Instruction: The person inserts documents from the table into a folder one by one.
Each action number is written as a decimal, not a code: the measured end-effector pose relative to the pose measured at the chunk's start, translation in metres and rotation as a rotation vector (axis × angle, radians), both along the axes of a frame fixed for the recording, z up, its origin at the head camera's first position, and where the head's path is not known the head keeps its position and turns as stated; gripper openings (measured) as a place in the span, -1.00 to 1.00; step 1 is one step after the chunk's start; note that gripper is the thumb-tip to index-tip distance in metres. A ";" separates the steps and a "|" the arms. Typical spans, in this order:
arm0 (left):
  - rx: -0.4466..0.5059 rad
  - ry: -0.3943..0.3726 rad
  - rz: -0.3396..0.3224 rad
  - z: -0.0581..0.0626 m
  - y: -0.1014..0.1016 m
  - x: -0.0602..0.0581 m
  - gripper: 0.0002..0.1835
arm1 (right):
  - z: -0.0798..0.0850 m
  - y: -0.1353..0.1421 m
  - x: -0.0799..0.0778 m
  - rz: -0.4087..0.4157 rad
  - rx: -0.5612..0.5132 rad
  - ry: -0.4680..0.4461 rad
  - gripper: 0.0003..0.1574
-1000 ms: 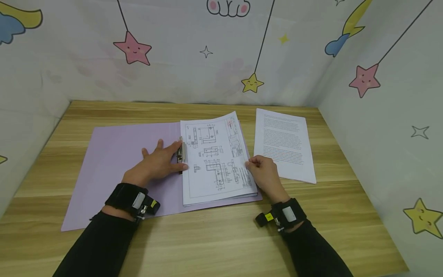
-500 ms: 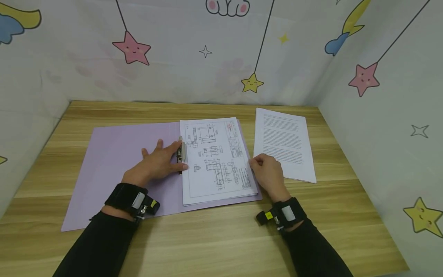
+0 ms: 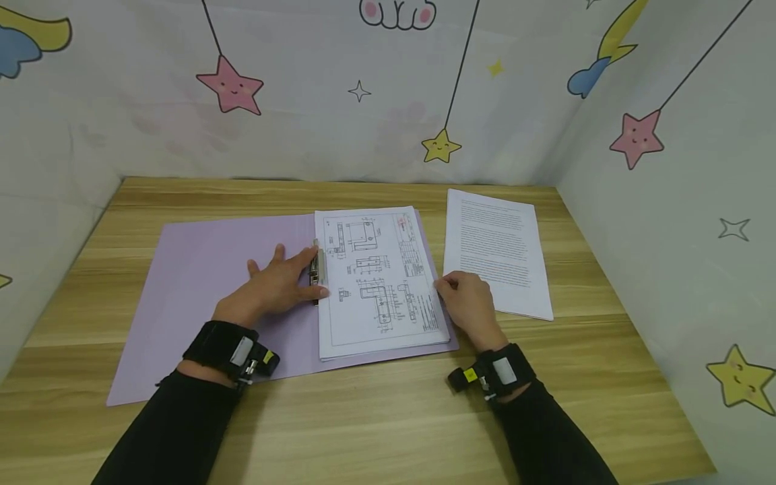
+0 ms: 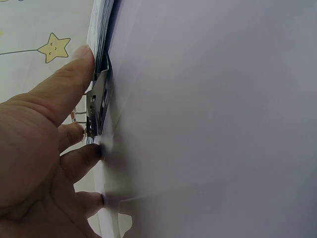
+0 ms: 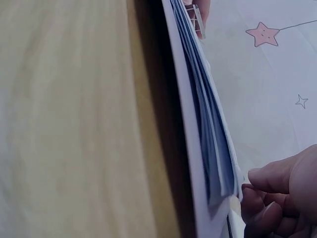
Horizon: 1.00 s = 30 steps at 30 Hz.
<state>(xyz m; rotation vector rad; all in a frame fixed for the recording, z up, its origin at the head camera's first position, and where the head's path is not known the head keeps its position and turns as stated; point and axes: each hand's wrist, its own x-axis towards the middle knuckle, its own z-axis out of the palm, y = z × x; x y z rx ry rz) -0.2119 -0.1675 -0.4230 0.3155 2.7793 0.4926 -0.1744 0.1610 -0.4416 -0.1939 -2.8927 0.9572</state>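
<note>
A lilac folder (image 3: pixel 212 269) lies spread on the table, a stack of printed sheets (image 3: pixel 364 337) on its right half. The top sheet carries technical line drawings. My left hand (image 3: pixel 273 286) has its fingers spread and presses at the metal clip (image 3: pixel 314 269), the thumb reaching onto the sheets' left edge. In the left wrist view the thumb lies along the sheet edges beside the clip (image 4: pixel 96 104). My right hand (image 3: pixel 469 303) is at the stack's right edge. Its thumb and curled forefinger pinch the sheet edge (image 5: pixel 239 183) in the right wrist view.
A separate pile of text pages (image 3: pixel 497 256) lies right of the folder, close behind my right hand. The wooden table (image 3: pixel 364 431) meets patterned fabric walls (image 3: pixel 339 135) at the back and sides.
The top sheet, raised and bowed at its far right a second ago, now lies flatter on the stack. My right hand shifted slightly right, then a touch back left; my left hand stayed put.
</note>
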 end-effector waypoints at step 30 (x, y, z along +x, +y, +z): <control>0.000 0.007 -0.017 0.004 0.001 0.001 0.04 | -0.002 0.078 0.005 0.005 0.212 -0.111 -0.31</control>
